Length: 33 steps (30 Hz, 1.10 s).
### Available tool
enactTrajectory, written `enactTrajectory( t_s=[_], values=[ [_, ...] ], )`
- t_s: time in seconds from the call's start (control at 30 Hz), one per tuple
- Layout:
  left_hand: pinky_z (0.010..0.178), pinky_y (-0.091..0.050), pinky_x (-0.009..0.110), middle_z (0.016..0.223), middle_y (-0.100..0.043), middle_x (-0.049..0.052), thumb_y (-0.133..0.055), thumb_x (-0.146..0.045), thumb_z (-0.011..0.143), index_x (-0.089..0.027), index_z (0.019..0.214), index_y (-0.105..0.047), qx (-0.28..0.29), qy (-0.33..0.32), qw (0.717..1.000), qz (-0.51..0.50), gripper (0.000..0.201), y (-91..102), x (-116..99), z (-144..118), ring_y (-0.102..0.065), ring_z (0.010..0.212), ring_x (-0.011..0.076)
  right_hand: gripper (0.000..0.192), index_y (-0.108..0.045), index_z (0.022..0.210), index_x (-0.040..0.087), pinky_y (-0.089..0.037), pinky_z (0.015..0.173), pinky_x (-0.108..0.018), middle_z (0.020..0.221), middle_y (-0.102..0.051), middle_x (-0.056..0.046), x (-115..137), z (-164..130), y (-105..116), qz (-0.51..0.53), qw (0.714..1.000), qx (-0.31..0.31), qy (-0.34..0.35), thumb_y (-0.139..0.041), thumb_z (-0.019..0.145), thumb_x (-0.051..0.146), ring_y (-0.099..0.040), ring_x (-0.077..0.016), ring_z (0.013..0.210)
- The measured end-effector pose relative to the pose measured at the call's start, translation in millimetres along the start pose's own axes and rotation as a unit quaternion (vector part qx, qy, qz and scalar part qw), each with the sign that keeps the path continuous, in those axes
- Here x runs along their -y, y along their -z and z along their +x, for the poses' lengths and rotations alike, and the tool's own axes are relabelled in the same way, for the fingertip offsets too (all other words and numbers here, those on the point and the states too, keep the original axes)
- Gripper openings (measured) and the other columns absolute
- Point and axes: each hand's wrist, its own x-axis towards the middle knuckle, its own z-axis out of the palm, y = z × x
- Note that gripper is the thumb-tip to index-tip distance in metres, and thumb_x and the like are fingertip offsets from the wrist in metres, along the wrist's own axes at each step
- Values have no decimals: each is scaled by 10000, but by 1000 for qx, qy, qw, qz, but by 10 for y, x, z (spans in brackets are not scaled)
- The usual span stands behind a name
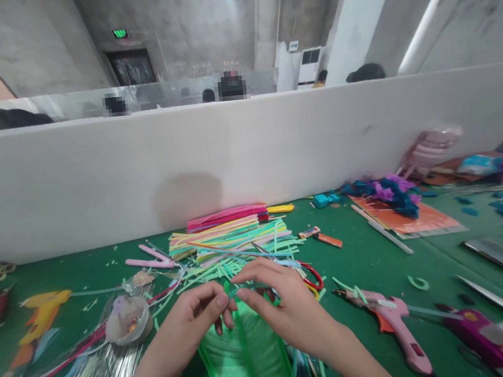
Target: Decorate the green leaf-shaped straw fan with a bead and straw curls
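My left hand is closed in a pinch on a short green strip, which looks like a piece of pipe cleaner. From the other side, my right hand has its thumb and forefinger close together at the same strip. Under both hands lies a green leaf-shaped piece with a raised rim and a rib down its middle. Red-handled scissors lie just beyond my right hand, their blades partly hidden.
Pastel pipe cleaners are heaped beyond my hands. A pink glue gun lies right, a yellow glue gun left. Beside a small bowl are pink pliers-like tongs. A white partition closes the table's back.
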Motion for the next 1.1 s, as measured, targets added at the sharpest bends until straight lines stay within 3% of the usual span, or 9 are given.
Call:
enactTrajectory(
  t_s=[0.3,0.43,0.63,0.8,1.1],
  values=[
    [591,-393,235,662,-569,-4,-570,-495,892,-173,749,-578,53,15,997,-46,352,-21,23,-43,-513,614,117,179,-680,1050,252,-435,545,-218,975,-699,0,81,-7,58,39,996,59,-59,-638,885,199,-617,-129,767],
    [587,-381,238,654,-562,-4,-574,-493,891,-165,765,-592,48,17,998,-35,351,-42,12,-26,-495,617,118,90,-683,949,232,-394,545,-228,808,-690,28,81,-2,53,22,992,81,-97,-601,912,243,-581,-124,689],
    [626,-392,237,726,-609,10,-550,-474,912,-168,803,-629,17,11,999,-36,334,-65,-17,6,-525,679,128,75,-654,876,204,-380,560,-234,764,-670,32,19,-15,40,32,992,47,-117,-600,908,246,-572,-121,675],
    [645,-408,235,740,-631,6,-644,-432,862,-182,940,-671,-14,18,999,-44,263,-37,10,7,-558,705,132,86,-659,889,202,-382,559,-229,785,-682,25,8,-8,45,41,993,29,-111,-598,912,257,-579,-120,680],
    [599,-405,221,718,-638,10,-671,-432,836,-172,838,-694,-4,20,998,-54,261,-17,26,25,-537,672,122,51,-711,891,210,-411,593,-208,821,-720,34,17,29,27,47,994,-5,-99,-673,858,205,-601,-103,701]
  ],
)
